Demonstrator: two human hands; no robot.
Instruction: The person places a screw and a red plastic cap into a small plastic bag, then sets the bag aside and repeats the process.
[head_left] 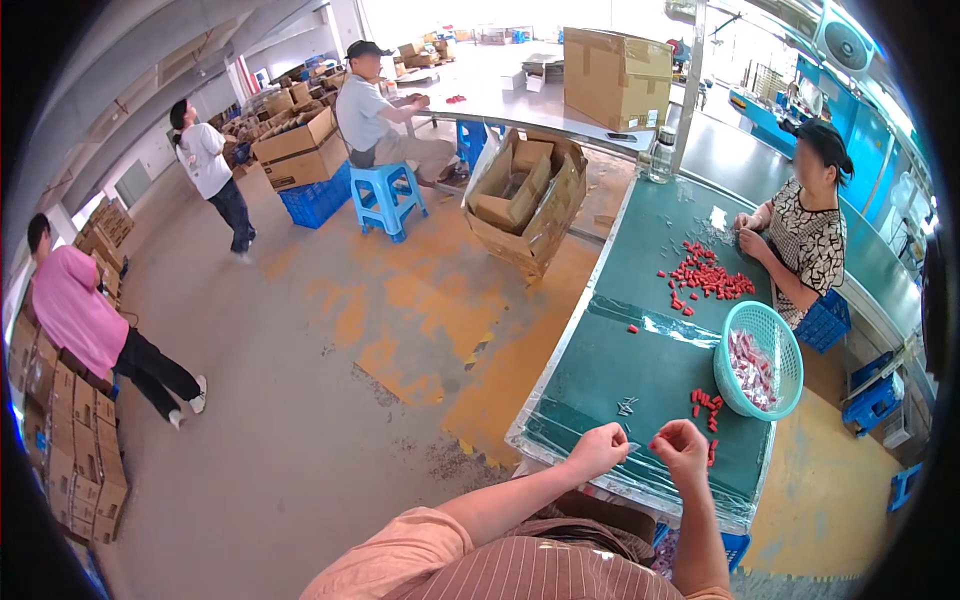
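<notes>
My left hand [598, 450] is closed in a pinch over the near end of the green-topped table [625, 385]. A small pale, see-through piece [632, 449], perhaps a little plastic bag, sticks out from its fingertips. Just to its right, my right hand [683, 452] is also pinched, with a bit of red at the fingertips; the thing itself is mostly hidden. Several short red cylinders [706, 405] lie beyond the right hand. A small heap of silvery screw-like pieces [627, 406] lies beyond the left hand.
A turquoise plastic basket [734, 385] holds small bagged red pieces. Farther up the table is a larger pile of red cylinders [705, 272], near a seated co-worker [815, 215]. A glass bottle [662, 157] stands at the far end. Open cartons [520, 245] and a blue stool [383, 195] stand left.
</notes>
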